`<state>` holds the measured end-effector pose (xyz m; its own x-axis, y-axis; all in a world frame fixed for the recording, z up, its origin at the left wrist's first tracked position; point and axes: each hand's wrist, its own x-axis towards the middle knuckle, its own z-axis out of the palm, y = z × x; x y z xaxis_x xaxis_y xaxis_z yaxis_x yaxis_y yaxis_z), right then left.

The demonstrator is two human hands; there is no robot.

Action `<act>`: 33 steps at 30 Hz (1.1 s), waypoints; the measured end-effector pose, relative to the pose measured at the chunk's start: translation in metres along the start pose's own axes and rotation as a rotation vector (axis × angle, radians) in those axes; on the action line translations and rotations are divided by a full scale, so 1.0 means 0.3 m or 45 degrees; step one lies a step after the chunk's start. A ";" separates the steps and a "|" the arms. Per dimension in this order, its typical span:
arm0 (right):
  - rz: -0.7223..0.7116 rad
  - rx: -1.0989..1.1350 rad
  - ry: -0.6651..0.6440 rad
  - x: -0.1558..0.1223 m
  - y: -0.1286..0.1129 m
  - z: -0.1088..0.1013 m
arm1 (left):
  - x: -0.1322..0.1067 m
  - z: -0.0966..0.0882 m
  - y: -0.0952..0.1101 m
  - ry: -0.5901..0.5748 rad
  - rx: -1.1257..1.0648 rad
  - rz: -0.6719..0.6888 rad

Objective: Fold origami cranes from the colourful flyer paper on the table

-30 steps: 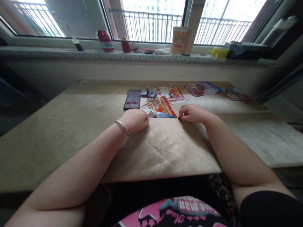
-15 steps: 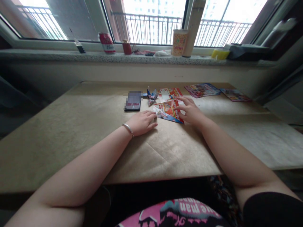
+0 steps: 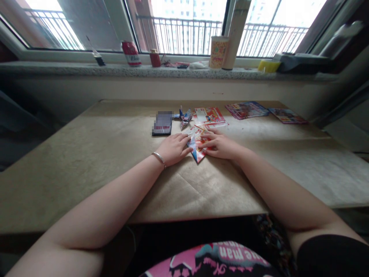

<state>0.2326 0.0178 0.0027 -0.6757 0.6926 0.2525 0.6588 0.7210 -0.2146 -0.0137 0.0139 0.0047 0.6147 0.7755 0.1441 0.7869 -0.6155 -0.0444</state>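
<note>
A folded sheet of printed paper lies flat on the table between my hands, with one corner pointing toward me. Blue and white show on its left side, red and orange on its right. My left hand rests palm down at its left edge, fingers outstretched and their tips on the paper. From the right, my right hand lays its spread fingers over the other half, covering part of the print. Just beyond is a folded paper figure with pointed tips, beside a dark phone-like device.
More printed sheets lie behind the folded paper. A leaflet stack and another leaflet sit at the table's back right. The windowsill holds a red can, a paper cup and a yellow object.
The folded paper has turned, so a corner now points toward me. My right hand has shifted left and nearer, closer to my left hand, which has barely moved.
</note>
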 end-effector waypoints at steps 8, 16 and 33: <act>-0.082 0.003 -0.073 0.004 -0.008 -0.009 | 0.005 0.016 0.011 -0.191 -0.084 0.008; -0.050 -0.137 -0.075 -0.012 0.036 -0.056 | 0.017 0.018 -0.019 -0.078 -0.264 -0.028; 0.036 -0.122 0.025 0.011 -0.028 -0.028 | 0.008 0.002 -0.020 -0.016 -0.181 0.164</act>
<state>0.2275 0.0138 0.0133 -0.6504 0.7112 0.2666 0.7066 0.6953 -0.1310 -0.0169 0.0194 0.0048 0.7112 0.6901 0.1341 0.6865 -0.7229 0.0788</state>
